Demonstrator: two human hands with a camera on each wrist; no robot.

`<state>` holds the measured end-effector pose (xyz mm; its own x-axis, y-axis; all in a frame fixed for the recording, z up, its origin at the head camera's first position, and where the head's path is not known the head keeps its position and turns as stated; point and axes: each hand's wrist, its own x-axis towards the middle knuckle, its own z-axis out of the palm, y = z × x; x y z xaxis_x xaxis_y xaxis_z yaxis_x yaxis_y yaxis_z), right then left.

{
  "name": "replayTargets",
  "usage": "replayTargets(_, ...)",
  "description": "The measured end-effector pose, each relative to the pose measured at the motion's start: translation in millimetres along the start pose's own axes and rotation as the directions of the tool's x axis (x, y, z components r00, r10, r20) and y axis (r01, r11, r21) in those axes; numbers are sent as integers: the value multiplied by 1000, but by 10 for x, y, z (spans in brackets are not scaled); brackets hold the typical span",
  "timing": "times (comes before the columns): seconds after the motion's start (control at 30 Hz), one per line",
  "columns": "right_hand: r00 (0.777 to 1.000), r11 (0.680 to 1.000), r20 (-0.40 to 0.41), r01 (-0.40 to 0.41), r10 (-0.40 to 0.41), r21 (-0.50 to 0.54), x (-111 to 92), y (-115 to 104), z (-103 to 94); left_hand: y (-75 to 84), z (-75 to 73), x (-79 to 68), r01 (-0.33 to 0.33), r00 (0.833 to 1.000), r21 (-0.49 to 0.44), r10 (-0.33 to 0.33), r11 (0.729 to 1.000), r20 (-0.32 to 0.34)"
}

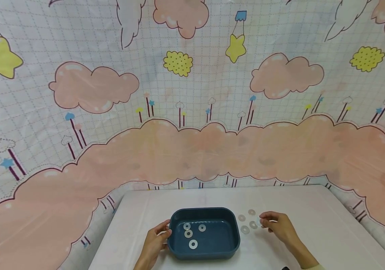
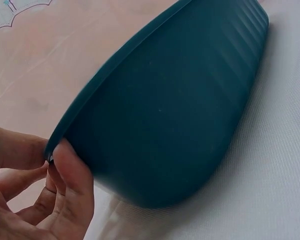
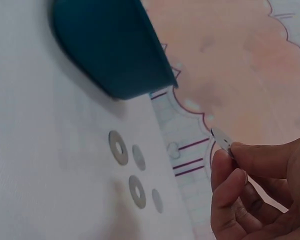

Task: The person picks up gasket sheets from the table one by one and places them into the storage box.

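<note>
A dark blue rectangular plastic basin (image 1: 204, 256) stands on the white table, with several flat metal washers (image 1: 193, 244) lying on its floor. My left hand (image 1: 152, 240) pinches the basin's left rim; the left wrist view shows the thumb (image 2: 72, 167) against the outer wall. To the right of the basin, my right hand (image 1: 280, 225) holds a washer (image 3: 222, 140) between thumb and fingertips, raised off the table. Several more washers (image 1: 245, 229) lie flat between the basin and this hand, including one with a clear centre hole (image 3: 118, 148).
A white cloth covers the table (image 1: 307, 210). Behind it hangs a curtain (image 1: 192, 153) printed with clouds and stars, which also drapes down both sides. A small dark object (image 1: 285, 268) shows at the bottom edge of the head view.
</note>
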<state>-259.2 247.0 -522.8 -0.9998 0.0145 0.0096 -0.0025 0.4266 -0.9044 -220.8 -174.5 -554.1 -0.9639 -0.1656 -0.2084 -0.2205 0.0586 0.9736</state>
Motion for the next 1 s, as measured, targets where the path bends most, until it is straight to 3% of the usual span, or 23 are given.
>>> replayTargets(0.23, 1000, 999, 0, -16, 16, 45, 38, -148, 99, 13, 2, -11, -2, 1000, -5, 2, 1000, 1)
replayTargets(0.8, 996, 980, 65, 54, -68, 193, 64, -417, 331, 3, -3, 4, 2, 1000, -10, -2, 1000, 5)
replayTargets(1.0, 994, 972, 91, 42, -65, 233, 57, -509, 445, 11, 6, -13, 3, 1000, -10, -3, 1000, 6)
